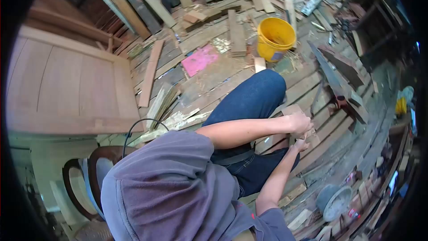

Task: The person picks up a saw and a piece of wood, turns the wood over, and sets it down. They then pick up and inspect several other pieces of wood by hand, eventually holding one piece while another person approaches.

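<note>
My left hand (pixel 300 122) reaches out in front of my bent knee, its fingers closed around a short piece of light wood (pixel 291 110). Just below it, close to the left one, my right hand (pixel 301 145) is closed too, with its fingers at the near end of the wood. Much of the piece is hidden behind my fists. Both hands are over the slatted wooden floor (pixel 327 136).
A yellow bucket (pixel 276 40) stands beyond my knee. Right of it lies a handsaw (pixel 327 69) beside a dark timber block (pixel 345 64). A grey basin (pixel 335 203) sits at lower right. Planks (pixel 151 2) lean at the back, near a wooden panel (pixel 67 80).
</note>
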Demonstrator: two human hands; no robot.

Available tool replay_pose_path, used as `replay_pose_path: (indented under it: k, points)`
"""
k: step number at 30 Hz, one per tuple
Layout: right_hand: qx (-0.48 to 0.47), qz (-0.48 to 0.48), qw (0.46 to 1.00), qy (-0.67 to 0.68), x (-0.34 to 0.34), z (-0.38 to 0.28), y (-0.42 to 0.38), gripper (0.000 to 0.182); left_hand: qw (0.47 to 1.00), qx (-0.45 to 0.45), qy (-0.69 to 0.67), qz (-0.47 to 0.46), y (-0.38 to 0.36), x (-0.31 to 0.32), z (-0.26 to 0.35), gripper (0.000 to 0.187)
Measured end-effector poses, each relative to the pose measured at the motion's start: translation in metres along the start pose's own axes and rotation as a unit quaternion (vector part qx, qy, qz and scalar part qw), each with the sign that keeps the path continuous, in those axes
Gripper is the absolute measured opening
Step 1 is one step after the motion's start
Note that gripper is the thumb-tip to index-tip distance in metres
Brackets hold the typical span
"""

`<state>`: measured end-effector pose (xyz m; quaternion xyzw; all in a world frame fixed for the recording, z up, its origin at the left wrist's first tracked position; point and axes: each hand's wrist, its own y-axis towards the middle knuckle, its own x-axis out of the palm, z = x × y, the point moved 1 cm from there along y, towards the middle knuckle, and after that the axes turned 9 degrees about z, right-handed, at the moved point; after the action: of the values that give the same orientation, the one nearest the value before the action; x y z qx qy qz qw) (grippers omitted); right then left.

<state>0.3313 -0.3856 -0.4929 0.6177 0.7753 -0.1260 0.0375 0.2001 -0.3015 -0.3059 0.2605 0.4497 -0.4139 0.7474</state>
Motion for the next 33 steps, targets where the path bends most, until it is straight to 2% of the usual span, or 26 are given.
replay_pose_path:
  k: [1,3,5,6,9,12,15,16,19,22,23,24,26,29,30,33]
  points:
    - [-0.042,-0.02,0.999,0.01,0.007,0.008,-0.002,0.062,1.0,-0.002,0.007,-0.021,-0.004,-0.001,-0.003,0.049]
    - [-0.083,0.025,0.984,-0.155,0.019,0.018,0.001,0.065,0.999,-0.01,0.032,-0.013,-0.012,-0.009,-0.007,0.047]
    - [-0.052,0.004,0.977,-0.207,0.02,0.003,-0.001,0.075,0.998,-0.021,0.052,-0.027,-0.011,-0.017,-0.011,0.046]
    - [-0.031,0.019,0.978,-0.205,0.021,-0.002,-0.002,0.089,0.999,-0.026,0.027,0.008,-0.014,-0.021,-0.012,0.043]
    - [-0.025,0.027,0.976,-0.216,0.021,-0.006,0.001,0.093,0.997,-0.038,0.054,-0.029,-0.01,-0.028,-0.01,0.042]
    - [-0.029,0.037,0.978,-0.203,0.019,-0.005,-0.001,0.058,0.998,-0.046,0.043,-0.017,-0.008,-0.042,0.003,0.042]
    - [-0.079,0.026,0.97,-0.23,0.017,0.004,0.002,0.057,0.999,-0.034,0.031,-0.021,-0.001,-0.039,0.007,0.046]
    - [-0.078,-0.033,0.977,-0.197,0.014,0.008,0.007,0.059,0.999,-0.028,0.036,-0.025,-0.001,-0.038,0.009,0.047]
    - [-0.107,-0.028,0.964,-0.241,0.011,0.025,0.018,0.056,0.998,-0.017,0.039,-0.039,-0.001,-0.031,0.012,0.049]
    - [-0.131,-0.004,0.973,-0.19,0.014,0.035,0.022,0.053,0.998,-0.013,0.04,-0.056,0.001,-0.021,0.013,0.05]
    - [-0.136,-0.021,0.971,-0.195,0.012,0.034,0.02,0.053,0.997,-0.013,0.041,-0.061,0.001,-0.021,0.014,0.05]
    - [-0.142,-0.039,0.969,-0.2,0.01,0.032,0.017,0.052,0.999,0.007,0.029,-0.044,-0.001,-0.021,0.013,0.04]
    - [-0.162,-0.055,0.97,-0.173,0.01,0.031,0.016,0.053,0.997,-0.006,0.039,-0.066,-0.002,-0.027,0.017,0.046]
    - [-0.134,-0.03,0.963,-0.231,0.009,0.028,0.016,0.052,0.998,-0.016,0.035,-0.059,-0.001,-0.034,0.018,0.049]
    - [-0.159,0.01,0.952,-0.26,0.014,0.047,0.029,0.055,0.998,-0.019,0.03,-0.051,-0.001,-0.033,0.018,0.049]
    - [-0.142,-0.043,0.963,-0.225,0.008,0.032,0.02,0.057,0.998,-0.026,0.022,-0.046,0.001,-0.03,0.015,0.045]
